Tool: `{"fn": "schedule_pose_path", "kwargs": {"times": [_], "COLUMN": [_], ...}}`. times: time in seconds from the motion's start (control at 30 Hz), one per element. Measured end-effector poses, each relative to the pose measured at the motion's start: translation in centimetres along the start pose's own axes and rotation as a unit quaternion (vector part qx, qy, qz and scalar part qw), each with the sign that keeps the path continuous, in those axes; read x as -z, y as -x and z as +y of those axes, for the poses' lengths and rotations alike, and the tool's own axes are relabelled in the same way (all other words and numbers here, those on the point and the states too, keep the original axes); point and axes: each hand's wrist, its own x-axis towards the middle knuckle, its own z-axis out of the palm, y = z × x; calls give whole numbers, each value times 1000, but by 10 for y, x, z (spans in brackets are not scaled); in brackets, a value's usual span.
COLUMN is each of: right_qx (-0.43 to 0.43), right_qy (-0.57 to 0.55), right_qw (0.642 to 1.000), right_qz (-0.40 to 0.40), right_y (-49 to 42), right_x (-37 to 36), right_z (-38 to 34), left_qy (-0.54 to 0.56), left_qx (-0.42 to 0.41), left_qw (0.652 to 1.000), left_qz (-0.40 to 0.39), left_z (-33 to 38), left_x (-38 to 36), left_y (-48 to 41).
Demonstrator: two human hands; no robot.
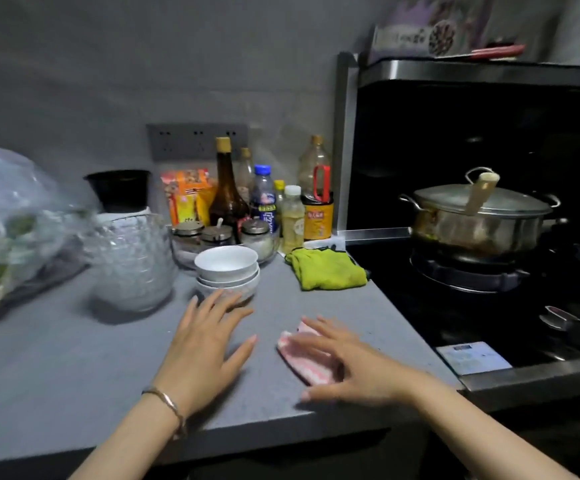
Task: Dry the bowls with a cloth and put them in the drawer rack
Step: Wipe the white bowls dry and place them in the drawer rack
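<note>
On the speckled grey countertop (56,358), past a crinkled plastic bag (7,223) and a faceted glass jug (132,261), stand stacked glossy white bowls (226,268). The left hand (205,344) is flat with its fingers spread, the fingertips at the lowest bowl. The right hand (354,365), also spread and gripping nothing, lies over a folded pink-and-white cloth (307,358).

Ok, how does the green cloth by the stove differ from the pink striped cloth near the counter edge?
The plain lime-green cloth lies bunched at the back beside the bottles, untouched; the pink-and-white striped cloth lies flatter near the front edge, partly under the right hand. The green one looks larger. Both rest on the grey countertop.
</note>
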Motion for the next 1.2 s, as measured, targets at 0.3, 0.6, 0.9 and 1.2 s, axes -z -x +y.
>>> {"fn": "schedule_pose_path", "kwargs": {"times": [0.3,0.6,0.9,1.2], "right_qx": [33,-89,-141,-67], "right_qy": [-5,-588,-726,-675], "right_qw": [994,799,661,704], "right_qz": [101,90,124,210], "right_y": [-41,-77,-89,-72], "right_x": [-23,13,16,42], "right_z": [10,-25,-23,-37], "left_qy": [84,105,66,446], "left_qx": [85,195,115,133], "left_qw": [993,973,988,874], "left_qz": [14,-58,-83,138], "left_z": [-35,-69,-74,-34], "left_x": [18,-16,-21,38], "left_y": [-24,-98,-101,-104]}}
